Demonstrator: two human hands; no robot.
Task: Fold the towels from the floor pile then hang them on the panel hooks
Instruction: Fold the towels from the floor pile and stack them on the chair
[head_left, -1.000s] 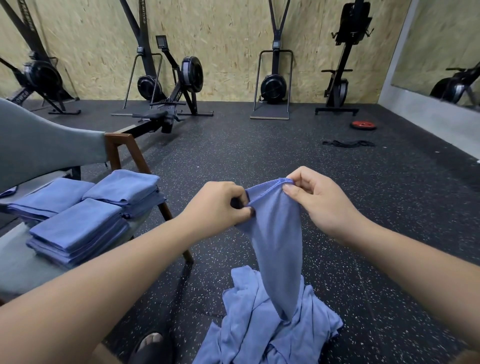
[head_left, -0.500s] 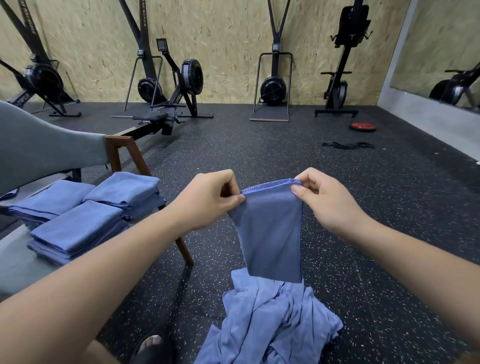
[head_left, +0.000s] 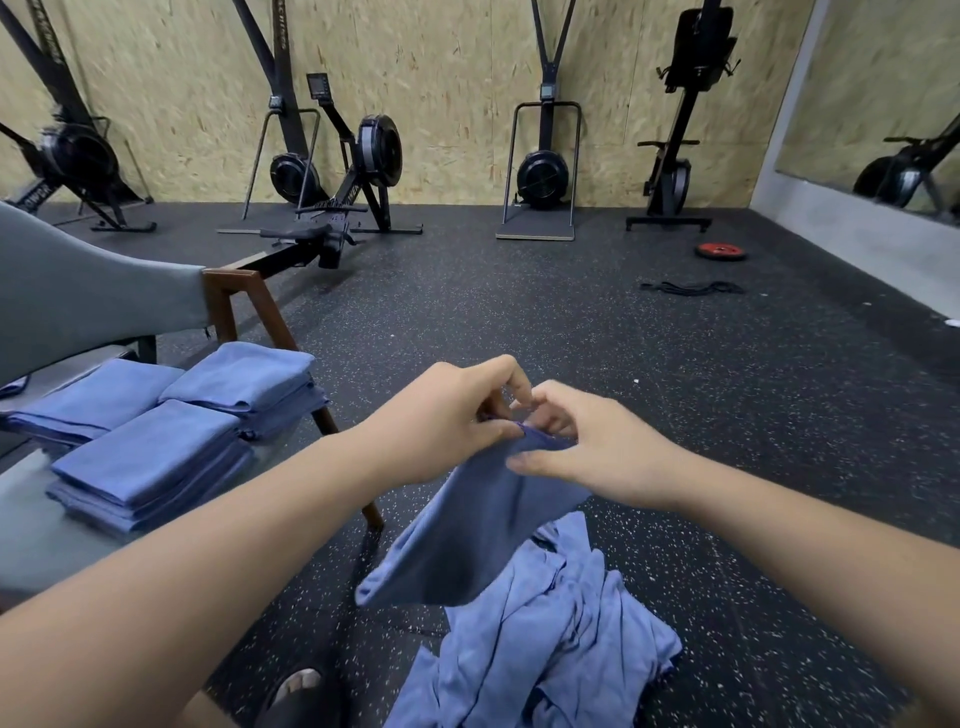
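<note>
Blue towel (head_left: 467, 540) hangs doubled above the floor pile (head_left: 545, 649), its top corners meeting where left hand (head_left: 447, 426) and right hand (head_left: 597, 457) pinch the hem, apparently closing a fold; folded stacks (head_left: 156, 457) sit on the grey chair (head_left: 78, 291) alongside.

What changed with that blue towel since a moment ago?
The left hand and right hand came together, bringing the top corners of the towel to meet; its lower end swung left. The left hand pinches it; the right hand's grip is unclear. The floor pile and folded stacks stayed put.
</note>
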